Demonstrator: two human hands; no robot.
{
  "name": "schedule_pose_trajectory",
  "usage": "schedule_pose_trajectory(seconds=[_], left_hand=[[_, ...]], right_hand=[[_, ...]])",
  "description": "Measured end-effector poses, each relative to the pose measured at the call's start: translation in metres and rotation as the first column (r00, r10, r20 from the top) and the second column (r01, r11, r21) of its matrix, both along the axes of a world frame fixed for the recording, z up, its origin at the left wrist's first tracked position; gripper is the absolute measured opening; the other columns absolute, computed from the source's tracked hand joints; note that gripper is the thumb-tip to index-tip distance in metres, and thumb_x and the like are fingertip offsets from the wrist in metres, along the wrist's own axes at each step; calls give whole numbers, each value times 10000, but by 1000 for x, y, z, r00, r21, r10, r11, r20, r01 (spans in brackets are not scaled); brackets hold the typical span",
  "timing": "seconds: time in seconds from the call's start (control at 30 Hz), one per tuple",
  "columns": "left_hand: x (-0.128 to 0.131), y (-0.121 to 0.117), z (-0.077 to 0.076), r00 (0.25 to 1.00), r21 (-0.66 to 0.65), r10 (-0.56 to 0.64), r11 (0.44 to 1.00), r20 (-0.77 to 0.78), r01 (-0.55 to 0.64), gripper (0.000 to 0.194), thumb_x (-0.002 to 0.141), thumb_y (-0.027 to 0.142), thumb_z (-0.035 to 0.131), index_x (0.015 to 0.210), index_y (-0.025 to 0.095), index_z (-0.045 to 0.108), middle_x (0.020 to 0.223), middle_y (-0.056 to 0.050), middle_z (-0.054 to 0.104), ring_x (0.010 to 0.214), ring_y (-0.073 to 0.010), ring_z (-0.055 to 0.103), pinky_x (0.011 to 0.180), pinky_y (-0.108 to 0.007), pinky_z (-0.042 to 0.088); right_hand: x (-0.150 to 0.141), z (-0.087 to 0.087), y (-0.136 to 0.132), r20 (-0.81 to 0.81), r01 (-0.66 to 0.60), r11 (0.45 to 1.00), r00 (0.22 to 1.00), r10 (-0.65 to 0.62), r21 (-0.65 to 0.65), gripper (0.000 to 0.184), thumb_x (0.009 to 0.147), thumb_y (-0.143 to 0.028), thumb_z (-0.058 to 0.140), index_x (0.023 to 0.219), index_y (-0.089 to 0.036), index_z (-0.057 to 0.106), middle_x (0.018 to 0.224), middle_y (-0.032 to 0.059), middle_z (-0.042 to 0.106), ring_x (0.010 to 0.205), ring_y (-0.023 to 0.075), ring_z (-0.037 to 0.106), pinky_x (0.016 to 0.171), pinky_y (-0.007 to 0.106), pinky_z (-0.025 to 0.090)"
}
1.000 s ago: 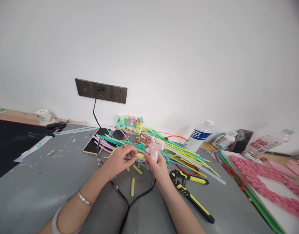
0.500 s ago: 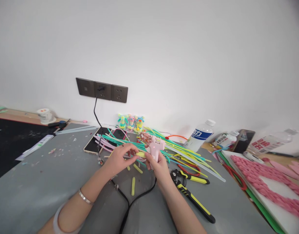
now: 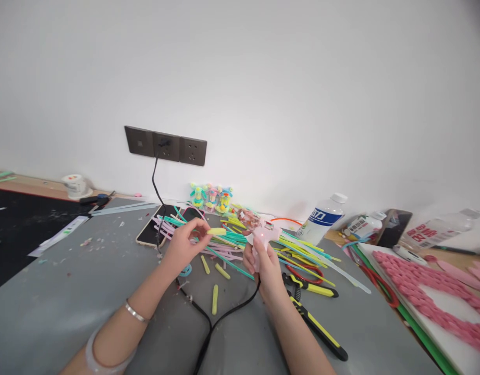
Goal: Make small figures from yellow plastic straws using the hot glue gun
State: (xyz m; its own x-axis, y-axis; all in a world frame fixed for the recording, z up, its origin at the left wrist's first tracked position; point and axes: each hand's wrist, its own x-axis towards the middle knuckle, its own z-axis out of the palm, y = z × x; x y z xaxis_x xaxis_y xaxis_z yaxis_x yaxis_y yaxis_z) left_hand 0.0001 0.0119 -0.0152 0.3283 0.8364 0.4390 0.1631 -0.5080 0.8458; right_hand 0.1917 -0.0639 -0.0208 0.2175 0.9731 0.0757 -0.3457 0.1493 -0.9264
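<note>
Yellow pieces (image 3: 214,299) lie on the gray tabletop (image 3: 87,291) below wall sockets (image 3: 166,146)

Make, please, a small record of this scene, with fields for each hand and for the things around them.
Left hand: pinches a short fuzzy yellow piece
Right hand: grips a pink hot glue gun
Between the forearms: three loose yellow pieces; black cord
Beyond the hands: heap of coloured pipe cleaners; three small fuzzy figures by the wall
Right of the right forearm: black-and-yellow pliers
Farther right: blue-labelled bottle, white cap on
</note>
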Motion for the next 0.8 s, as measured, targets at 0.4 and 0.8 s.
schedule_pose_trajectory(seconds=[0.4, 0.8], left_hand=[[-5, 7, 3, 991, -16, 135, 991, 16, -134, 97, 810, 283, 614, 809, 193, 580, 760, -7, 624, 669, -137, 614, 634, -240, 515], [-4, 7, 0, 992, 58, 120, 991, -31, -118, 42, 788, 224, 571, 819, 199, 584, 730, 4, 635, 667, -141, 633, 620, -226, 509]], right_hand=[[-7, -9, -1, 163, -233, 967, 955, 247, -99, 549, 775, -666, 659, 937, -142, 634, 457, -111, 369, 329, 42, 262, 333, 198, 211], [-9, -3, -3, 194, -241, 962, 945, 262, -128, 536, 761, -676, 659, 883, -156, 610, 449, -112, 371, 327, 46, 278, 341, 197, 218]])
